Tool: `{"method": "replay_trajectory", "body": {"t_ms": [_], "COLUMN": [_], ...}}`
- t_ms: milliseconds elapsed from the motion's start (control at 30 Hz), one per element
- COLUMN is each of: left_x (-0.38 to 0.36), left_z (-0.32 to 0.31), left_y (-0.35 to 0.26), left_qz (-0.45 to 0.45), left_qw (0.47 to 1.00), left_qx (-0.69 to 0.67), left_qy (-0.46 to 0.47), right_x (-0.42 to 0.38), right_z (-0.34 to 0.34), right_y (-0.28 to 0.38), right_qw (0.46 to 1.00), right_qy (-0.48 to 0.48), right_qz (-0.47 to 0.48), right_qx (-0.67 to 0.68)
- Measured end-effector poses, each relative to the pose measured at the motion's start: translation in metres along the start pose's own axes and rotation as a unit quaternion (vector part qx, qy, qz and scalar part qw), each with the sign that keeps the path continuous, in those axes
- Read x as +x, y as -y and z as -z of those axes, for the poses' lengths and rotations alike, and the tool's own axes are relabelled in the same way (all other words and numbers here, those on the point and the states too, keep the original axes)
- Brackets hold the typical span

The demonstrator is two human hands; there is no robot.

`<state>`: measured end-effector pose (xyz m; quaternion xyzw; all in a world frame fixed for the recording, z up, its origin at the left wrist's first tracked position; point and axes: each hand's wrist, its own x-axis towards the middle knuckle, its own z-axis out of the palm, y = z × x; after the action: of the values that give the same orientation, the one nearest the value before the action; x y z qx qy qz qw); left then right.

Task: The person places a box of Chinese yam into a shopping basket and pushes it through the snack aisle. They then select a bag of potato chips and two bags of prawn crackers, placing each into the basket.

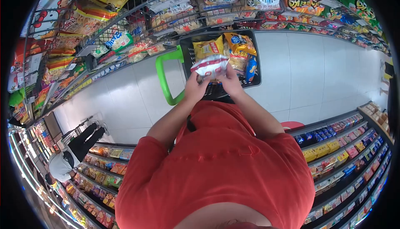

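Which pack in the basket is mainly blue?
The narrow pack beside the right wall of the basket, as pictured; the others show mostly warm colours.

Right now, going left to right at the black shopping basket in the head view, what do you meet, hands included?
Bright green plastic handle, bare left hand, bare right hand, slim blue packet.

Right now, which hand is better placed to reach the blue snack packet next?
Probably the right hand: it is nearer the blue snack packet, though it and the left hand both hold the white-and-red packet.
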<state>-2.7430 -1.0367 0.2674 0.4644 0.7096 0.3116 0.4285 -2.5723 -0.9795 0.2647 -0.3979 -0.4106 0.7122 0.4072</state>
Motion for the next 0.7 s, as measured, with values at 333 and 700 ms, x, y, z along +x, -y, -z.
{"method": "replay_trajectory", "body": {"t_ms": [333,700], "left_x": [0.027,0.025], "left_z": [-0.035,-0.018], "left_y": [0.091,0.097], "left_qz": [0.201,0.163], "left_qw": [0.971,0.984], "left_qx": [0.101,-0.071], "left_qy": [0.083,0.0], "right_x": [0.007,0.034], "right_z": [0.036,0.077], "right_y": [-0.111,-0.141], "right_qw": [0.93,0.898], "right_qy": [-0.022,0.101], "right_qz": [-0.26,-0.231], "right_qx": [-0.26,-0.361]}}
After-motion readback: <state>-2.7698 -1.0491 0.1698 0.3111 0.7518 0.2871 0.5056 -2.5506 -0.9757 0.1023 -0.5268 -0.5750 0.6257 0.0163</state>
